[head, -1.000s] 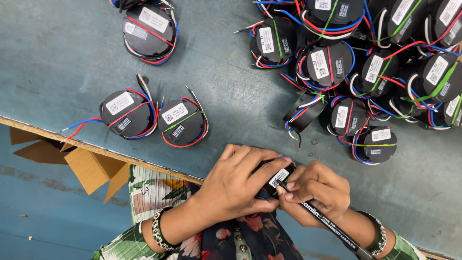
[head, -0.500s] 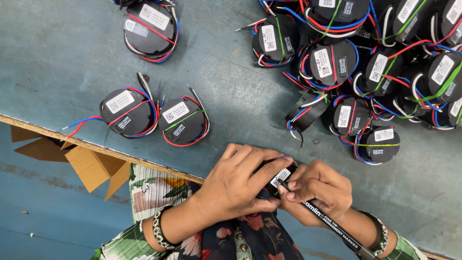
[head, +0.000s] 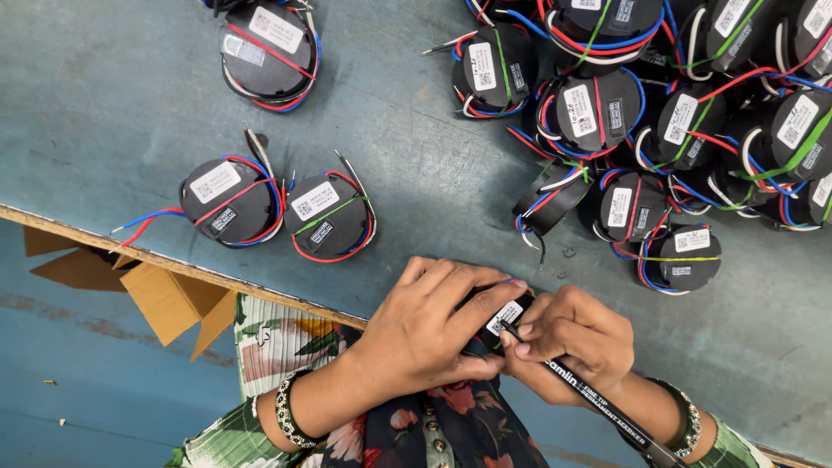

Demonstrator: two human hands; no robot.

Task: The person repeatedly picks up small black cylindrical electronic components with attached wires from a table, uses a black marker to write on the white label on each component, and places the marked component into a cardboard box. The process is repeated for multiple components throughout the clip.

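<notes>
My left hand (head: 425, 334) is wrapped around a round black wound coil (head: 505, 316) with a white label, holding it over the near table edge. My right hand (head: 572, 342) grips a black marker pen (head: 598, 403), and the pen's tip rests on the coil's label. The two hands touch each other around the coil, which is mostly hidden by my fingers.
Two similar coils (head: 230, 201) (head: 329, 215) with red, blue and green wires lie apart on the blue-grey table (head: 113, 113). Another coil (head: 267, 43) lies at the top. A heap of several coils (head: 676, 113) fills the upper right. A cardboard box (head: 165, 295) sits below the table edge.
Both hands stay together on the coil; the pen tip has shifted only slightly on the label. Nothing else has moved.
</notes>
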